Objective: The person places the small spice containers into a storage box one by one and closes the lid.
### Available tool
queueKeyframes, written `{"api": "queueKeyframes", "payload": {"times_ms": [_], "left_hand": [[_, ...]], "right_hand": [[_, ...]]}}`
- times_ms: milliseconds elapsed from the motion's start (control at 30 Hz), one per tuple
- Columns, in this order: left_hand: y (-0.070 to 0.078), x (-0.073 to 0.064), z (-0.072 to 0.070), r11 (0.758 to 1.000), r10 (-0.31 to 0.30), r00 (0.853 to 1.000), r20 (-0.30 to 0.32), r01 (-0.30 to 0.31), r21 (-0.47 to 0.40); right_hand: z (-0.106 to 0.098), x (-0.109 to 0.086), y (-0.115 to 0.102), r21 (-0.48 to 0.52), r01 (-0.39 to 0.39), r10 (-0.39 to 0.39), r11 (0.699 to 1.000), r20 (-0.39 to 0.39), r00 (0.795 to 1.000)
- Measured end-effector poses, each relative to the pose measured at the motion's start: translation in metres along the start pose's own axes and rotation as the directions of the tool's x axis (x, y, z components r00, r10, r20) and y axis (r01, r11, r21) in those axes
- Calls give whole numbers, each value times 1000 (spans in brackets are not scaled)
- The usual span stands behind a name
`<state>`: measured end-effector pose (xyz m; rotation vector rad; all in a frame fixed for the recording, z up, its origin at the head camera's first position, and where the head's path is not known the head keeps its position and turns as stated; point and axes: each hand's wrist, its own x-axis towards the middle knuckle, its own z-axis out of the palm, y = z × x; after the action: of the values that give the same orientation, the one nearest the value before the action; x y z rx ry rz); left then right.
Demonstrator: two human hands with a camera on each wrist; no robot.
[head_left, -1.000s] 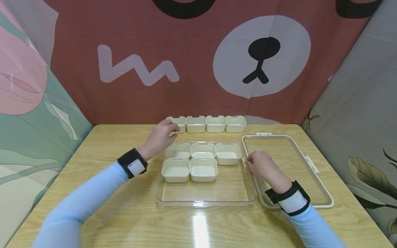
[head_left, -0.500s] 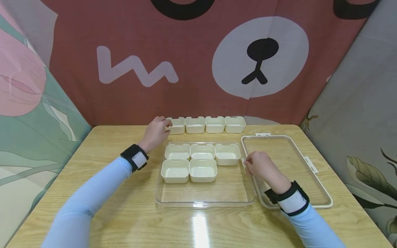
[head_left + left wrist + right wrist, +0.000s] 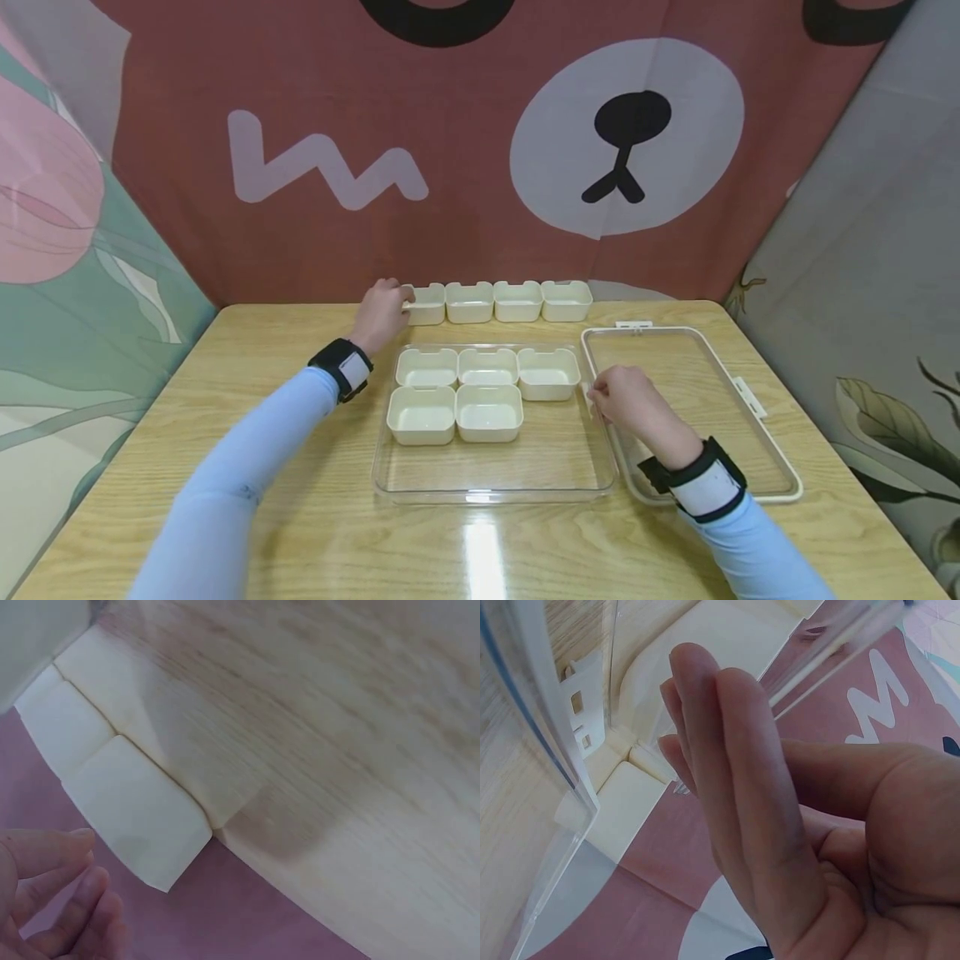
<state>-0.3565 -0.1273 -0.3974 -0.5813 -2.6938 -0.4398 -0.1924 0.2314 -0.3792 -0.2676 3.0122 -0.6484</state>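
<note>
My left hand [image 3: 381, 315] is beside the leftmost cream tub [image 3: 427, 307] of the back row. In the left wrist view its fingers [image 3: 56, 851] are loosely bent, with a visible gap to the end tub [image 3: 139, 810]. My right hand [image 3: 637, 408] pinches the right wall of a clear plastic box [image 3: 495, 472]; the thumb's contact is partly hidden in the right wrist view. Inside this box several cream tubs stand in two rows, including a back right tub [image 3: 548, 375] and a front left tub [image 3: 422, 417].
A clear lid with a white rim [image 3: 663, 330] and side latches [image 3: 750, 397] lies right of the box, next to the right hand. More cream tubs, such as the far right one [image 3: 567, 302], line the table's back edge. A printed cloth [image 3: 337, 250] hangs behind.
My left hand has moved left and slightly back from above the leftmost back tub to its left side. My right hand has stayed at the box wall.
</note>
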Motion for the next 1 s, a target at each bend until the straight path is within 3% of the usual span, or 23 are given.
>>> {"api": "queueKeyframes", "payload": {"times_ms": [433,1000], "left_hand": [[-7,7,12,999,38,998,43,-39,13],[-6,8,14,999,15,997,73,-12,-52]], "right_hand": [[0,1,0,-4,3,-3,1000,-6,1000],[0,0,0,-5,-1,1,1000,-1,1000]]}}
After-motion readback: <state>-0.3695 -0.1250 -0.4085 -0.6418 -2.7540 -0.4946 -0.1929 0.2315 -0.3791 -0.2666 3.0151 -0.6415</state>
